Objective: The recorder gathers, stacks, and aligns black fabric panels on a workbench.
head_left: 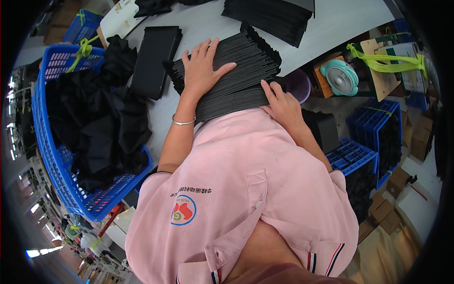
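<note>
A thick stack of flat black fabric pieces (pixel 236 64) leans on the table's near edge against my pink shirt, its many layered edges fanned out. My left hand (pixel 202 68) lies on top of it with fingers spread and thumb out to the right. At the stack's right end my right hand (pixel 283 102) holds the corner, fingers bent over the layers and the thumb at the near edge. A lower bundle of the same pieces (pixel 231 100) shows just under the upper one, at a slightly different angle. The undersides are hidden.
Left of the table (pixel 343 28) stands a blue basket (pixel 40 109) heaped with black fabric. A flat black stack (pixel 156 61) lies left, another black pile (pixel 269 21) at the back. To the right are a turquoise fan (pixel 339 77), a purple bin (pixel 298 85) and blue crates (pixel 373 118).
</note>
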`<state>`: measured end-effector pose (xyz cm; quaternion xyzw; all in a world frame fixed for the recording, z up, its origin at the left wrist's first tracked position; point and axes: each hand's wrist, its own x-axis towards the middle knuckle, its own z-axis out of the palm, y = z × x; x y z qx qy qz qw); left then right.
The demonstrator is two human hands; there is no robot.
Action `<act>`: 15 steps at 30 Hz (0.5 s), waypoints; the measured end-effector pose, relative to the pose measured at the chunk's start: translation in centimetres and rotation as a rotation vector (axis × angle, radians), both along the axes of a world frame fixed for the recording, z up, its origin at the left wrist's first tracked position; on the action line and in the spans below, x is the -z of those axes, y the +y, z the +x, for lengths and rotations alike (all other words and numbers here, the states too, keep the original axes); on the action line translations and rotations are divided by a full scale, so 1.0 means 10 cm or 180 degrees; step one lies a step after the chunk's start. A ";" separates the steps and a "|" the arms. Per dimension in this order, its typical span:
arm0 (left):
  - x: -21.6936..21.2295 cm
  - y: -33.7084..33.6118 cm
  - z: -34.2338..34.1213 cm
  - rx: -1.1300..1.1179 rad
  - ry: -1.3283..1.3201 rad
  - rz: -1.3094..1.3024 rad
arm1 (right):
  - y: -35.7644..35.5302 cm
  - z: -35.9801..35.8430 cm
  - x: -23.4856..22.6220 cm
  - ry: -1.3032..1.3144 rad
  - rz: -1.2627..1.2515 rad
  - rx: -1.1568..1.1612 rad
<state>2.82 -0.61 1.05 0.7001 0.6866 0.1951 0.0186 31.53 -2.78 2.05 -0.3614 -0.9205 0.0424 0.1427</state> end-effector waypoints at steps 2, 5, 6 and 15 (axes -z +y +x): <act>0.01 0.00 0.00 -0.0001 0.0004 -0.0004 | 0.00 0.00 0.00 0.0074 0.0028 -0.0011; 0.02 0.00 -0.01 -0.0008 0.0004 -0.0022 | 0.01 -0.01 -0.01 0.0099 -0.0075 0.0013; 0.01 0.00 -0.01 -0.0009 0.0000 -0.0020 | 0.00 0.00 0.01 0.0100 -0.0064 0.0016; -0.01 0.01 0.00 -0.0026 0.0017 -0.0071 | 0.02 0.01 0.03 0.0250 -0.0183 0.0059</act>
